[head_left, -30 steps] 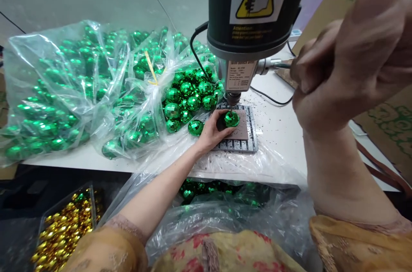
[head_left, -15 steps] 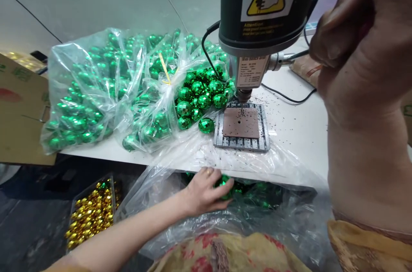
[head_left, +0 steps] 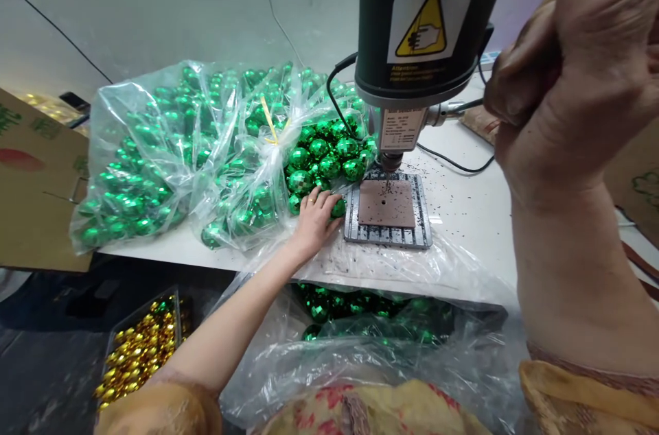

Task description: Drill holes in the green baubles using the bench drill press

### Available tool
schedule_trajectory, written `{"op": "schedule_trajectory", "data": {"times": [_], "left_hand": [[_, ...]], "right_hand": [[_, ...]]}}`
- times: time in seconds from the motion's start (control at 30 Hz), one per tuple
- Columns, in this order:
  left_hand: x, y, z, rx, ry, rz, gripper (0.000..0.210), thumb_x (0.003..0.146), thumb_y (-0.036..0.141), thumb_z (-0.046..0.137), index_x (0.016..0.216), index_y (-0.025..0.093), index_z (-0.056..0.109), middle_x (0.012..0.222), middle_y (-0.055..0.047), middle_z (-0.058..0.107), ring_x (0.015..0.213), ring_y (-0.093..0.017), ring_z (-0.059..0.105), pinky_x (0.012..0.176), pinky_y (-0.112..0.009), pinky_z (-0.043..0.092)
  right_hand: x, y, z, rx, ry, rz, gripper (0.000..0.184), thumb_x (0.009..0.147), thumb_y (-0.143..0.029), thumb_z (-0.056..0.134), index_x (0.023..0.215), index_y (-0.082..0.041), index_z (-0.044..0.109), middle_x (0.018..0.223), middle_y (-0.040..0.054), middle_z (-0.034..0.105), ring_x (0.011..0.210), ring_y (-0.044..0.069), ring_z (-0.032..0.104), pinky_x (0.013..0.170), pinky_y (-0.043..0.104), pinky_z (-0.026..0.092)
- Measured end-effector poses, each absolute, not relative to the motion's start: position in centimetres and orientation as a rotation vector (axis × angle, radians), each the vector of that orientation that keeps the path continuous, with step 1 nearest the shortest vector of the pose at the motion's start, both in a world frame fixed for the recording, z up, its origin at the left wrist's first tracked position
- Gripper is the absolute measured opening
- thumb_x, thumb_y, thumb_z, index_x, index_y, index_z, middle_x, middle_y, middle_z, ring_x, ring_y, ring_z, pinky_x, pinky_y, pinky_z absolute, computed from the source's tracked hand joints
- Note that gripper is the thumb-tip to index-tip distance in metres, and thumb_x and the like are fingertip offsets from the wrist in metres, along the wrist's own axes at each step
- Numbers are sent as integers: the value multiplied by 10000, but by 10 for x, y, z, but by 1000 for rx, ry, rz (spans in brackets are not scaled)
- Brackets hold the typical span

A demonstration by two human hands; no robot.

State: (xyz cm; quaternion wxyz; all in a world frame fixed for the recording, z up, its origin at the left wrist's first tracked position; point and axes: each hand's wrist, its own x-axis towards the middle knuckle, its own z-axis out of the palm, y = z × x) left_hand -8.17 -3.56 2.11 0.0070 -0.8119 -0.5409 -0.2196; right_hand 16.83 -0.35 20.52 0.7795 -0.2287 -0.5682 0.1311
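Observation:
My left hand (head_left: 316,217) reaches over the table's front part, fingers closed around a shiny green mirror-faceted ball (head_left: 338,208) beside the drill's base plate. Right behind it, more green balls (head_left: 329,166) spill from the mouth of a clear bag. My right hand (head_left: 571,57), raised at the upper right, is wrapped around the lever of the bench drill; the fist hides most of that lever. The drill (head_left: 417,37) stands over a brown square pad (head_left: 375,208) with a small hole, lying on the grooved metal base plate (head_left: 353,232). The bit stays above the pad.
Tied clear bags (head_left: 139,154) of green balls cover the table's left side. Below the front edge, an open plastic bag (head_left: 288,366) holds green balls. A bin of gold balls (head_left: 139,346) sits lower left, near a cardboard box (head_left: 41,195). Dark shavings and a black cable (head_left: 458,167) lie around the drill.
My left hand has let go of a green ball at the bag below the edge and moved up to the ball beside the base plate. My right hand stays at the lever.

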Motion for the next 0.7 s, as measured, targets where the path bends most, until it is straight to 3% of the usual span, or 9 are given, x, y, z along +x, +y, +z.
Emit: {"op": "schedule_trajectory", "data": {"times": [0.1, 0.2, 0.27, 0.33, 0.53, 0.7], "left_hand": [[-78, -29, 20, -2665, -1637, -966, 443, 812, 181, 723, 1232, 218, 588, 1217, -110, 638, 1262, -312, 574, 1092, -512, 456], [-63, -29, 28, -2753, -1711, -1486, 495, 833, 303, 747, 1273, 225, 536, 1180, -81, 626, 1075, -219, 656, 923, -361, 558], [-52, -25, 33, -2843, -1712, -1664, 480, 849, 359, 743, 1272, 225, 559, 1240, -96, 598, 1110, -214, 642, 894, -323, 560], [-43, -18, 35, -2964, -1684, -1687, 493, 855, 370, 739, 1296, 225, 574, 1285, -111, 586, 1168, -228, 617, 929, -332, 547], [-35, -2, 24, -2960, -1939, -1681, 555, 794, 346, 799, 1270, 189, 561, 1157, -86, 681, 1030, -210, 662, 925, -356, 545], [-31, 2, 27, -2962, -1928, -1540, 536, 803, 365, 790, 1279, 198, 607, 1179, -74, 688, 1059, -215, 650, 954, -361, 523]], "right_hand": [[166, -5, 206, -479, -1227, 252, 472, 913, -414, 620, 522, -195, 474, 433, -49, 395, 389, 48, 346, 474, 305, 186], [165, -3, 206, -376, -1249, 271, 439, 893, -375, 652, 524, -182, 512, 438, -60, 394, 386, 32, 343, 459, 273, 200], [165, 0, 206, -266, -1230, 287, 423, 865, -365, 688, 524, -174, 527, 440, -64, 398, 375, 24, 335, 444, 261, 192], [164, 1, 207, -229, -1211, 314, 425, 853, -359, 702, 518, -165, 527, 434, -67, 400, 369, 15, 325, 438, 253, 179], [164, -7, 208, -395, -1202, 328, 457, 906, -365, 630, 521, -148, 518, 436, -78, 391, 398, -12, 337, 467, 217, 228], [164, -9, 208, -439, -1226, 329, 469, 919, -425, 593, 539, -159, 522, 453, -75, 386, 426, -7, 334, 483, 225, 234]]}}
